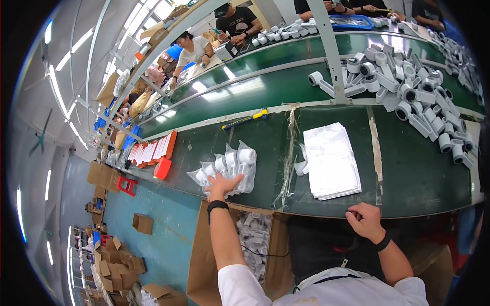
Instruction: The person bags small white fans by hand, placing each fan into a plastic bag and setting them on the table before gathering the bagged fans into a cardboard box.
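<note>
My left hand (224,184) lies with spread fingers on a row of white round-headed devices in clear plastic bags (232,162) on the green work table (337,109). It touches the bags without gripping one. At the table's front edge my right hand (366,220) is curled into a loose fist, with nothing showing in it. Just beyond that hand lies a stack of flat white bags (332,160). A crumpled clear bag (301,166) pokes out at the stack's left side.
Loose grey-and-white handheld devices (408,86) are heaped at the back right. A yellow-and-black hammer (245,119) lies near the table's back edge. Orange-and-white boxes (153,150) and a red tape roll (162,168) sit left. Below stands a carton (204,255) of bagged devices. Co-workers (237,25) work across the conveyor.
</note>
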Motion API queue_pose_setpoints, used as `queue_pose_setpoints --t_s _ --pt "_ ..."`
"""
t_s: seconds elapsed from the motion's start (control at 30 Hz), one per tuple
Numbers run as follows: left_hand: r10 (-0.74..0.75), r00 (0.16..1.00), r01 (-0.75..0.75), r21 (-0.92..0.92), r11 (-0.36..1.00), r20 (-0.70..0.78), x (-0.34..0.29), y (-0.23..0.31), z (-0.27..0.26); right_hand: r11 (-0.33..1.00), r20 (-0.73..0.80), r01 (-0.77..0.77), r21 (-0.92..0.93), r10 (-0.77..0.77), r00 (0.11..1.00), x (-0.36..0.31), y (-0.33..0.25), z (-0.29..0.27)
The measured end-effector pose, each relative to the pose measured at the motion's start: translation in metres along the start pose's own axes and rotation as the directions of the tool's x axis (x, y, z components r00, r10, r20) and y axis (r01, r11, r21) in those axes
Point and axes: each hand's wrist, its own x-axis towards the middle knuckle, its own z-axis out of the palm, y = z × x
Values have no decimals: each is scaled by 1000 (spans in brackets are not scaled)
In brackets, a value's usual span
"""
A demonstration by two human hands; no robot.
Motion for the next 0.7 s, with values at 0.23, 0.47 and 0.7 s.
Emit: queue_pose_setpoints --t_s 0.23,0.47,0.7 --pt "-34 999 34 10 999 -23 14 0 3 1000 -3 18 10 -18 1000 1 -3 -1" --pt "-64 996 64 -7 998 -54 13 0 11 1000 -8 20 -4 -21 1000 1 -2 -2" --pt "-124 988 124 -12 992 -92 5 10 11 999 -10 47 -27 -48 999 2 -4 -1"
